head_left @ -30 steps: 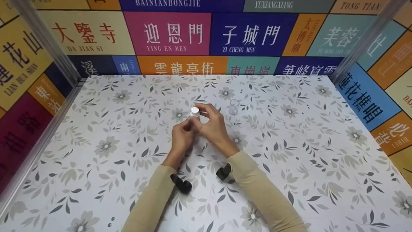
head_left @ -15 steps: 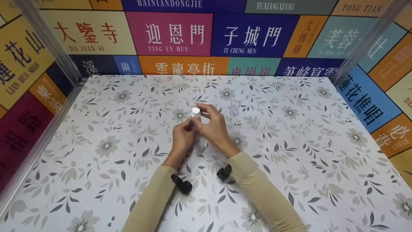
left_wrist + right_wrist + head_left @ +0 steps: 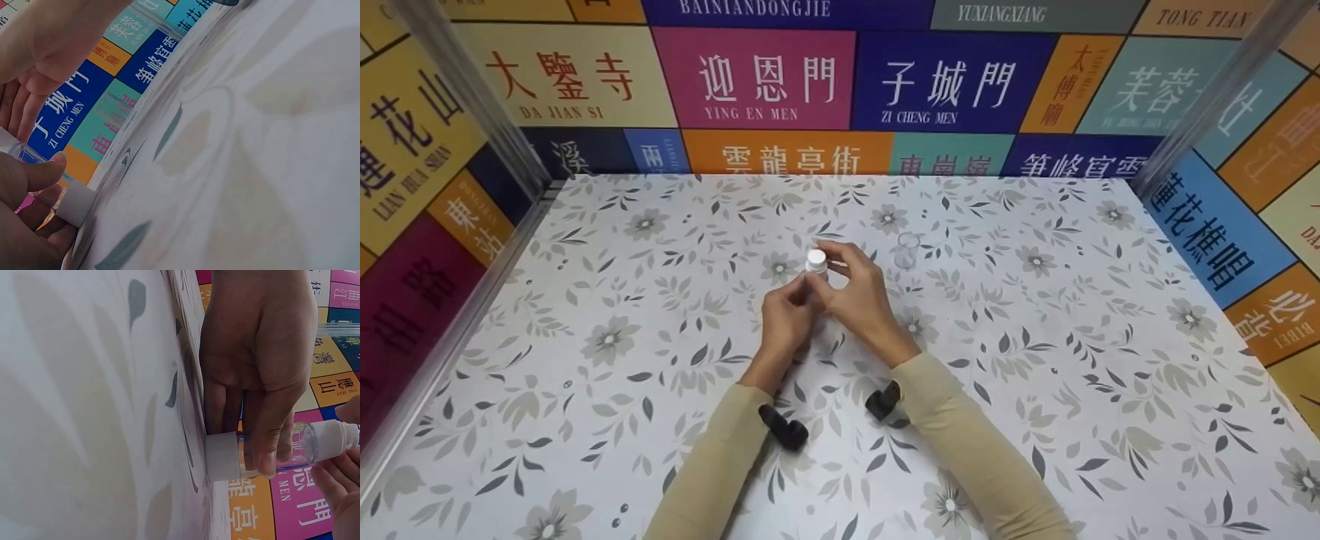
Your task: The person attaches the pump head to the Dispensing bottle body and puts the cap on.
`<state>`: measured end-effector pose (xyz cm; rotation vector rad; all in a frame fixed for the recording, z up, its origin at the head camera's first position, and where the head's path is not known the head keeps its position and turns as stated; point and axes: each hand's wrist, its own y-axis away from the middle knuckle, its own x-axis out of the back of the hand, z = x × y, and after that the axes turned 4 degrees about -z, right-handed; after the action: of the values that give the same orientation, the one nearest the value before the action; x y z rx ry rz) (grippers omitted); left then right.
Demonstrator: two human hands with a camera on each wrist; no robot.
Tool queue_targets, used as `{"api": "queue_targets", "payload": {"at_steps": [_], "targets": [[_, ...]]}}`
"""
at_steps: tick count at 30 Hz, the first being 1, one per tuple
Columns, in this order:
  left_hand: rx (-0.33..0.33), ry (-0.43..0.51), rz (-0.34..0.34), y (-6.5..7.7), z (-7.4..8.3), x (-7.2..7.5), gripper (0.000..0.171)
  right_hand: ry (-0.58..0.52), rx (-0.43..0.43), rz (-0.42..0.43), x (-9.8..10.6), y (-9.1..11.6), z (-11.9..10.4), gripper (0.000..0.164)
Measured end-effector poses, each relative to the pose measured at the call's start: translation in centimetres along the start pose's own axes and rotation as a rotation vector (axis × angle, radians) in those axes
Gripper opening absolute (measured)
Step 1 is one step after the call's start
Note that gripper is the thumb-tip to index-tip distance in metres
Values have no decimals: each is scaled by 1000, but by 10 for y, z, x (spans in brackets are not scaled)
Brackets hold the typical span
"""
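A small clear bottle [image 3: 302, 448] with a white base and a stepped white top [image 3: 816, 260] stands upright, its base touching or very near the tabletop. My left hand [image 3: 787, 315] grips the clear body low down, thumb on one side and fingers on the other, as the right wrist view shows. Around the white top, my right hand [image 3: 859, 292] curves its thumb and fingers from the right and holds it. Its fingertips are partly cut off at the edge of the right wrist view. A clear, cup-like cap [image 3: 906, 251] lies to the right of the hands.
The table [image 3: 607, 420] is covered with a white cloth of grey leaves and flowers. Panels with coloured signs [image 3: 750, 79] stand behind it and at both sides. A black wrist camera [image 3: 784, 429] sits at the left cuff, another black camera [image 3: 883, 401] at the right.
The view shifted very slightly between the first frame and the second. Both hands keep the same hold on the bottle, and the clear cap stays in place.
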<state>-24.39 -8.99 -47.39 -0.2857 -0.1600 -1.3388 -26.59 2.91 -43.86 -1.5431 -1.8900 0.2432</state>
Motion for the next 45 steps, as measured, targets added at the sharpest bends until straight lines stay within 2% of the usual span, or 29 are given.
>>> {"api": "queue_targets", "payload": {"at_steps": [7,16,23,38,45], "targets": [[-13,34,7,-1,0,0,46,20,27,10,-1,-1,-1,39],[6,29,14,-2,0,0,43,-4,3,9,0,-1,-3,40],[3,34,-8,-1,2,1,48,29,8,14,-1,-2,-3,39],[4,21,2,-1,1,0,46,26,2,15,-2,0,-1,39],[4,17,6,0,1,0,45,-4,-5,15,-1,0,-1,39]]}}
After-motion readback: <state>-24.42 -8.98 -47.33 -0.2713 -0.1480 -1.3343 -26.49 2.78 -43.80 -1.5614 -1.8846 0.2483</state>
